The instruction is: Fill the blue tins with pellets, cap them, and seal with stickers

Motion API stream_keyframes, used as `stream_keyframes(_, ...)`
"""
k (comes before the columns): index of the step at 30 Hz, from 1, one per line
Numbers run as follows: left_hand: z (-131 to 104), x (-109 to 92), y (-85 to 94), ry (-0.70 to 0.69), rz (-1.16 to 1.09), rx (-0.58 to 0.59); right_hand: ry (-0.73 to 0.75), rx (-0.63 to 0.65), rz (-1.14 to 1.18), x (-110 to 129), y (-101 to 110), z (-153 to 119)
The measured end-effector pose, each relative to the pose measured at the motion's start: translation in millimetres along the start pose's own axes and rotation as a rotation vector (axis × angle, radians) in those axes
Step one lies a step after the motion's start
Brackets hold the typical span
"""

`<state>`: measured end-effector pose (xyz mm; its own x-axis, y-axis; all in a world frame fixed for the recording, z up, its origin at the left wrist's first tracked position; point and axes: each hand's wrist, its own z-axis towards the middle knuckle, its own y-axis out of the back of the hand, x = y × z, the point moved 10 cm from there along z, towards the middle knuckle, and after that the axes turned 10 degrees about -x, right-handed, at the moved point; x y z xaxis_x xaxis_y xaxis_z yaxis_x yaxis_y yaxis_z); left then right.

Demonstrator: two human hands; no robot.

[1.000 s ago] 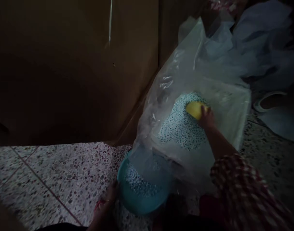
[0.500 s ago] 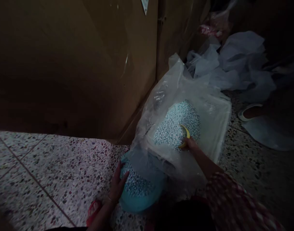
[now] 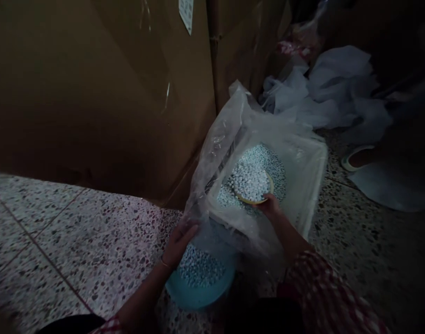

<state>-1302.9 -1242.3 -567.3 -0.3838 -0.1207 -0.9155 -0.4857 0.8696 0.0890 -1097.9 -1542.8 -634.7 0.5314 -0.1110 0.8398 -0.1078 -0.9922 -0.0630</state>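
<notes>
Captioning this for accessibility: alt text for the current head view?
The right hand holds a yellow-rimmed bowl heaped with small pale pellets, amid more in a tray lined with clear plastic. The left hand is near a blue basin of pellets; a large cardboard box stands at picture left.

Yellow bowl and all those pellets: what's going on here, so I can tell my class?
A person's right hand holds the yellow bowl, heaped with pale pellets, at a pile on clear plastic. The left hand is at the edge of the blue basin, near the plastic; whether it grips either is unclear. The basin also holds pellets.
</notes>
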Motion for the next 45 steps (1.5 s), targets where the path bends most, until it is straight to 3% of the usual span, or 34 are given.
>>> stream_keyframes(7, 12.6, -4.0, -0.9, 0.100, -0.032, 0.114, 0.009, -0.039, 0.184, 31.8, -0.3, -70.8)
stream_keyframes(11, 15.7, -11.5, -2.7, 0.100, -0.015, 0.193, 0.067, -0.023, 0.083, 35.4, -4.4, -133.5)
stream_keyframes(14, 14.9, -14.4, -2.3, 0.112, -0.045, 0.241, 0.092, -0.008, -0.040, 24.7, -10.6, -183.6)
stream_keyframes(17, 14.9, -14.0, -3.3, 0.140, -0.098, 0.291, 0.056, -0.002, -0.126, -1.6, -15.2, -227.7)
stream_keyframes(21, 16.2, -15.6, -6.7, 0.159, -0.154, 0.369, -0.123, 0.041, -0.170, -67.6, -21.1, -270.9)
stream_keyframes(24, 19.0, -15.8, -7.1, 0.160, -0.177, 0.388, -0.301, 0.082, -0.175, -128.7, -28.7, -285.9)
stream_keyframes(26, 21.4, -12.5, -8.4, 0.163, -0.173, 0.400, -0.345, 0.086, -0.151, -158.7, -36.9, -282.1)
stream_keyframes(28, 24.6, -7.0, -9.4, 0.166, -0.160, 0.401, -0.262, 0.071, -0.137, -171.5, -47.5, -266.3)
stream_keyframes(30, 28.1, -1.8, -9.3, 0.167, -0.151, 0.394, -0.088, 0.018, -0.244, -170.0, -55.8, -246.2)
stream_keyframes(34, 32.8, 1.4, -6.7, 0.155, -0.168, 0.380, 0.372, -0.120, -0.794, -143.5, -74.4, -226.9)
stream_keyframes(39, 33.7, -3.8, -2.3, 0.134, -0.206, 0.377, 0.732, 0.044, -1.244, -136.2, -109.4, -244.5)
stream_keyframes(42, 32.3, -6.4, -2.1, 0.145, -0.214, 0.390, 0.838, 0.133, -1.284, -136.0, -114.7, -261.4)
stream_keyframes(45, 31.6, -9.5, -1.6, 0.148, -0.209, 0.392, 0.842, 0.215, -1.234, -136.4, -110.1, -282.5)
